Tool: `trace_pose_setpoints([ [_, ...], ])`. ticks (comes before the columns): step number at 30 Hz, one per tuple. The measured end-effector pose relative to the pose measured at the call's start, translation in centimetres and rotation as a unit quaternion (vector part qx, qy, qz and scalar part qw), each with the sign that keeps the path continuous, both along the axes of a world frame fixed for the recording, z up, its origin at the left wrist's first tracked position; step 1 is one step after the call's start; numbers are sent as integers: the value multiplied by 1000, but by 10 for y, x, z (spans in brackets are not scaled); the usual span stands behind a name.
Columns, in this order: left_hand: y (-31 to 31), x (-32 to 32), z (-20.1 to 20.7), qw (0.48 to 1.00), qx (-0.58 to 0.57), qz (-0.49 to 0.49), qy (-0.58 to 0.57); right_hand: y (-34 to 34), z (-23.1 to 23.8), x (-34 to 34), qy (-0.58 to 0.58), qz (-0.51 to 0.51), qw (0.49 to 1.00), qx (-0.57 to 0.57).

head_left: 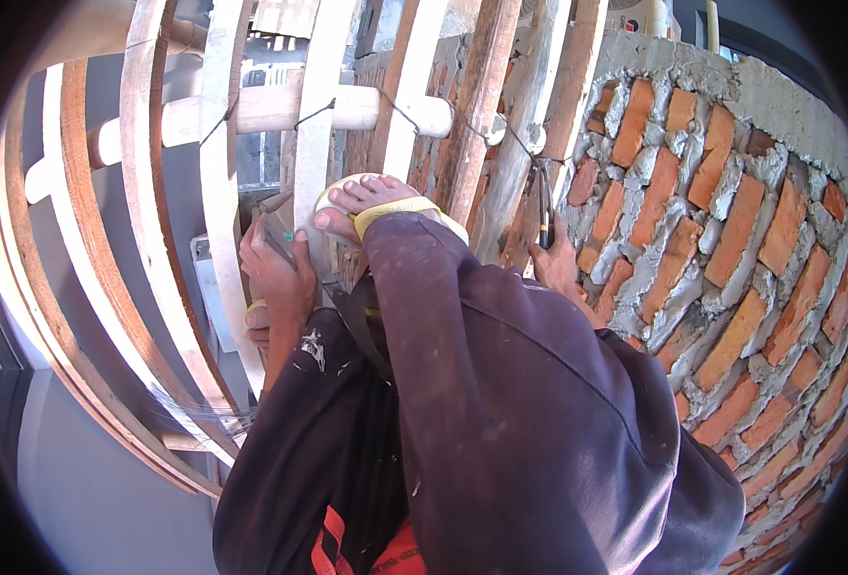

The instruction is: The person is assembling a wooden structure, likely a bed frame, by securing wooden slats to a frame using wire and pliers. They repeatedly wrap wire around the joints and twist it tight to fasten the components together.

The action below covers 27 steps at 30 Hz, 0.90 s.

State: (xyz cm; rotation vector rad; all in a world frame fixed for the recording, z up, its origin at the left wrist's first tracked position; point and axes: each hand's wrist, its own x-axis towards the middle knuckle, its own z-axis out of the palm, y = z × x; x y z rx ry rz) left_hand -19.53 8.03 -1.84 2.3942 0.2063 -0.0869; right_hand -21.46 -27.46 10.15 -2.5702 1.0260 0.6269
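My right hand, at the brick wall's edge, is closed on the dark handles of pincers with a yellow mark. Their head points up to a dark tie wire at the end of a wooden slat. Left of my feet, my left hand is closed beside a pale slat. A greyish flat thing shows at its fingers, too unclear to name. My foot in a yellow sandal rests on the slats between my hands.
A round pole runs crosswise under the slats, tied with dark wire. Gaps between the slats open onto a lower level. On the right rises a rough brick wall with a mortar top. Loose thin wires lie at lower left.
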Motion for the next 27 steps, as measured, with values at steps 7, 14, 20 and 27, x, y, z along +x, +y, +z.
trace_pose_setpoints([
  [7, -2, 0, -1, 1000, -5, 2, 11, 1, -2, -10, 16, -10, 999, -37],
  [14, -1, 1, -2, 1000, -7, -2, 8, 10, 0, 2, -56, -43, 996, -52],
  [20, -2, 1, -2, 1000, -17, 7, 7, -6, -18, -17, -82, 2, 994, -74],
  [27, -2, 0, -1, 1000, -15, 12, 20, 1, -4, -4, 29, -33, 999, -13],
])
